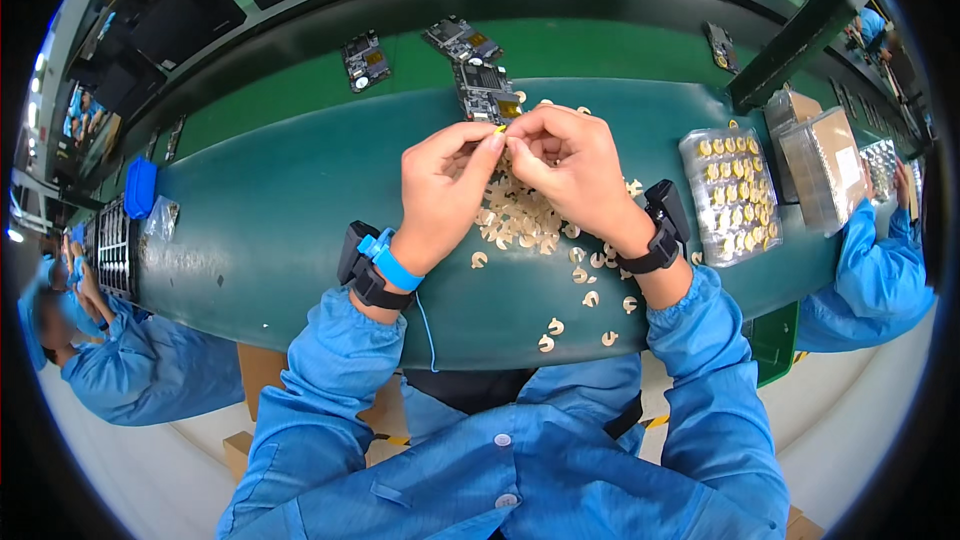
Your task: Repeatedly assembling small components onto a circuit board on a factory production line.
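Pinching a small bright-yellow piece (500, 129) between thumb and index finger, my left hand (438, 190) stands over the far side of a loose heap of cream-coloured, notched flat discs (520, 220), the landmark here. The fingertips of my right hand (578, 168), drawn narrow, meet the piece over the same side of the heap; I cannot tell whether they grip it too, and its shape is mostly hidden. Scattered single discs lie on the heap's near and right sides, upon a smooth dark-green work surface (280, 190). Just beyond the heap is a dark-grey rectangular circuit board (486, 80); farther beyond lie two similar boards (366, 62). Well to the heap's right sits a clear plastic tray (691, 162) bearing rows of round yellow-and-cream parts (738, 168). Far to its left stands a bright-blue plastic container (140, 188).
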Demonstrator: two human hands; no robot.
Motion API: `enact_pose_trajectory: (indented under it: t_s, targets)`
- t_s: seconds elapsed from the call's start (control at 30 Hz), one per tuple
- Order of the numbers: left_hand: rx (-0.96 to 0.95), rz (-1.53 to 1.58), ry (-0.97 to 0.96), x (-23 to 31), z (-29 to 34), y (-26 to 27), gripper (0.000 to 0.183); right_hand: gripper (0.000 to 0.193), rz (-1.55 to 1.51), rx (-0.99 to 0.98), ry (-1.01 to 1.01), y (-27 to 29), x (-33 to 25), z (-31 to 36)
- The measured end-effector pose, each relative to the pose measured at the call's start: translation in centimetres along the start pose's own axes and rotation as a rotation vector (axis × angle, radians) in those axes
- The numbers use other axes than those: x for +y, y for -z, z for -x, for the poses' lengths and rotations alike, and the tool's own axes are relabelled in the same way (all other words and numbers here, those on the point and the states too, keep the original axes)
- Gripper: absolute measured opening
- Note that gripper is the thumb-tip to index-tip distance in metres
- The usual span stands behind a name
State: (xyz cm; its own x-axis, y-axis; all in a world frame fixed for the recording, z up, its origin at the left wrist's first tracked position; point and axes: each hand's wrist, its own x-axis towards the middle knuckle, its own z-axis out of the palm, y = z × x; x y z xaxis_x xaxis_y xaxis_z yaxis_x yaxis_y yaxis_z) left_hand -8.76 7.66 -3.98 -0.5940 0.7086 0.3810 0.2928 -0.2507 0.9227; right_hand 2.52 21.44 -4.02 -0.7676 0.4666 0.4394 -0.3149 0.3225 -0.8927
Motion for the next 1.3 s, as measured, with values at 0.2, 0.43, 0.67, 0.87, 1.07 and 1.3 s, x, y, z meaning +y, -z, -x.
enact_pose_trajectory:
  t_s: [0.2, 0.43, 0.67, 0.87, 1.07, 1.3]
  targets:
    - [0.009, 0.209, 0.033, 0.5, -0.5, 0.6, 0.015, 0.012, -0.214, -0.072, -0.278, 2.6, -3.1, -0.7]
    - [0.011, 0.213, 0.048, -0.3, -0.7, 0.5, 0.016, 0.018, 0.239, -0.142, -0.168, 3.4, -2.6, -1.0]
    - [-0.099, 0.203, 0.122, 0.0, -1.0, 0.6, 0.019, 0.011, 0.292, -0.008, 0.261, 2.4, -1.4, -1.1]
    - [-0.109, 0.302, 0.170, -0.3, -1.0, 0.8, 0.020, 0.018, 0.565, 0.005, 0.497, 1.7, -0.9, -0.6]
    - [-0.059, 0.205, 0.104, -0.3, -0.9, 0.8, 0.017, 0.015, 0.277, -0.015, 0.156, 2.2, -1.8, -1.0]
    - [-0.108, 0.094, 0.090, -0.6, -0.6, 0.7, 0.018, 0.014, 0.109, -0.034, -0.106, 1.5, -1.1, -0.7]
